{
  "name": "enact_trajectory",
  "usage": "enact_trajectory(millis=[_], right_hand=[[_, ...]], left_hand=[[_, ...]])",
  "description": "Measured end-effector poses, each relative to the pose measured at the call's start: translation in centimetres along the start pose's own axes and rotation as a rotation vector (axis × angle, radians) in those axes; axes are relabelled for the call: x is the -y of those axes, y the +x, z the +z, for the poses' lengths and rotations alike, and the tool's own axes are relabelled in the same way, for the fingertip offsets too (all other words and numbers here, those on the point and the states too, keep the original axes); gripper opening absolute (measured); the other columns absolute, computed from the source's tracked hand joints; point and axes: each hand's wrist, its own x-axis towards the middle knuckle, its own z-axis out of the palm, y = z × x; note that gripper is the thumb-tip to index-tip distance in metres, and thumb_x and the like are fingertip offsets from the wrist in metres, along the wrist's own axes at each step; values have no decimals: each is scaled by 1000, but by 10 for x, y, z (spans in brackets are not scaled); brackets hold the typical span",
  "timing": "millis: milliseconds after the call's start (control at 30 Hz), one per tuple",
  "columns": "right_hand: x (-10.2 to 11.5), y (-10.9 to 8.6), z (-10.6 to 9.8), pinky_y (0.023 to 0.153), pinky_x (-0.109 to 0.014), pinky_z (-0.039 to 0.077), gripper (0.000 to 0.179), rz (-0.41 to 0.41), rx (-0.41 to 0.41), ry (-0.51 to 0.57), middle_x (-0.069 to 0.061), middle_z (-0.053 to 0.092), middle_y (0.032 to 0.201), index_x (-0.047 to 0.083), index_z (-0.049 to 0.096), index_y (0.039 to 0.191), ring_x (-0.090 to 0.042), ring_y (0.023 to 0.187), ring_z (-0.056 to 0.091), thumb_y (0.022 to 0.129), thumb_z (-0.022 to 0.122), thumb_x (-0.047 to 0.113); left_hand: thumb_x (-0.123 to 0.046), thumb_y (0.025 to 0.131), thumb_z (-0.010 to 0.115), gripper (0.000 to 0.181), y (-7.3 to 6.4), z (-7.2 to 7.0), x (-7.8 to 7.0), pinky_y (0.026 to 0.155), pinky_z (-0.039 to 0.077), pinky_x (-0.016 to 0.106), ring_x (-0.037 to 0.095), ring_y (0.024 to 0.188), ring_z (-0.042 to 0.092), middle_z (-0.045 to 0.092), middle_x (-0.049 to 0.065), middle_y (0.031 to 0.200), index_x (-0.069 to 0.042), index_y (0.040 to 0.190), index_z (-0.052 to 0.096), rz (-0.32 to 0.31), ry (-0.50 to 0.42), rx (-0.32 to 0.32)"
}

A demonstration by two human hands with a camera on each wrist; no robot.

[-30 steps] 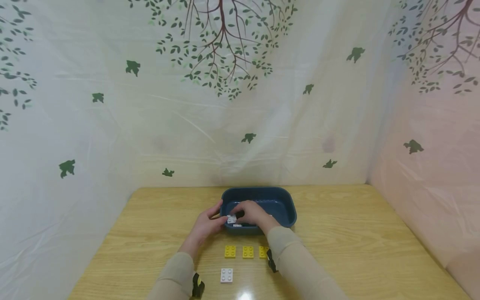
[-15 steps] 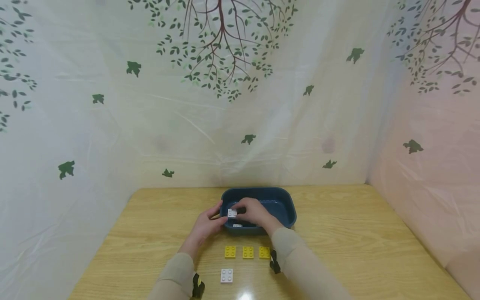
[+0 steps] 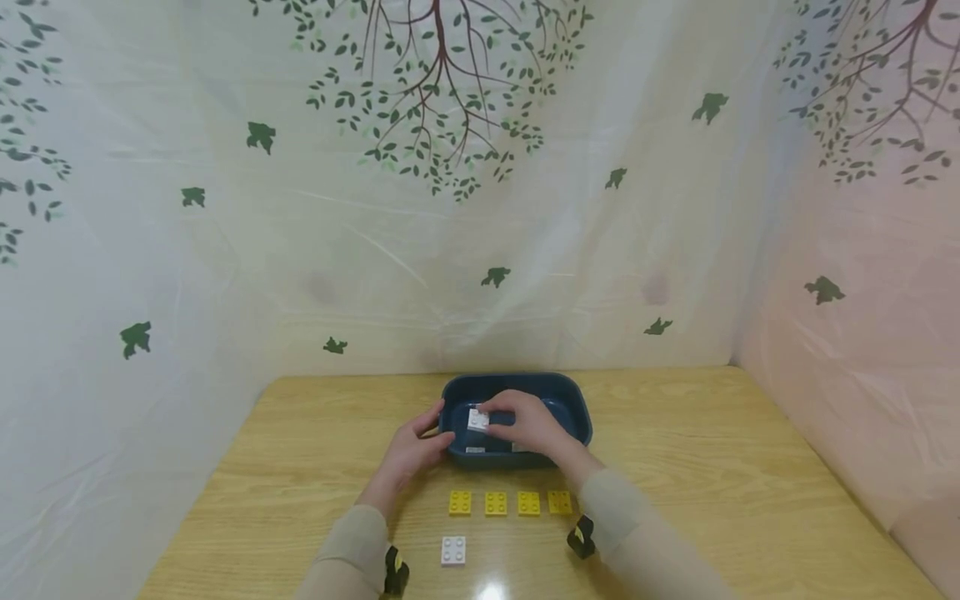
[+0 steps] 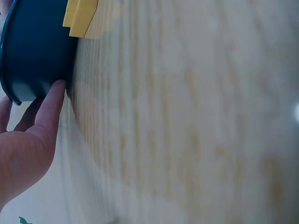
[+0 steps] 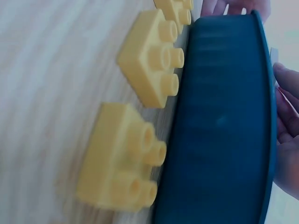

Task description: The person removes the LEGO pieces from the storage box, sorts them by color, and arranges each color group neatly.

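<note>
My right hand (image 3: 525,421) pinches a white toy building brick (image 3: 478,419) between thumb and fingers, above the inside of a dark blue bin (image 3: 566,387). At the bin's left end my left hand (image 3: 414,446) rests with fairly straight fingers spread against the outer wall. In the left wrist view its thumb (image 4: 55,100) touches the bin low down. More white pieces, among them one brick (image 3: 475,450), lie by the bin's near wall, partly hidden. The right wrist view shows the right hand (image 5: 289,126) beyond the bin's rim, its brick mostly hidden.
Several yellow bricks (image 3: 496,503) stand in a row on the wooden table (image 3: 300,467) in front of the bin. A single white brick (image 3: 453,551) lies nearer. Behind the table hangs a pale curtain (image 3: 375,275) with leaf prints.
The right hand has lifted the white brick from the bin's near left corner and moved it right and away. The rightmost yellow brick has come into view; the left hand stays put.
</note>
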Motion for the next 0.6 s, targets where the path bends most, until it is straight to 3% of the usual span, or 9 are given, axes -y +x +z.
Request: enact_trajectory(millis=[433, 600], right_hand=[[7, -44, -16, 92, -38, 51, 31, -152, -47, 4, 6, 71, 107, 15, 75, 114, -14, 100, 63, 84, 81, 22], [11, -60, -23, 89, -36, 52, 33, -161, -60, -8, 7, 70, 107, 17, 75, 115, -12, 98, 62, 83, 82, 22]], left_hand=[[-10, 90, 73, 65, 4, 0, 3, 85, 57, 37, 29, 112, 59, 41, 22, 151, -24, 148, 48, 9, -9, -11], [-9, 89, 73, 65, 5, 0, 5, 85, 57, 36, 27, 110, 60, 41, 22, 150, -22, 148, 48, 24, -26, -6]])
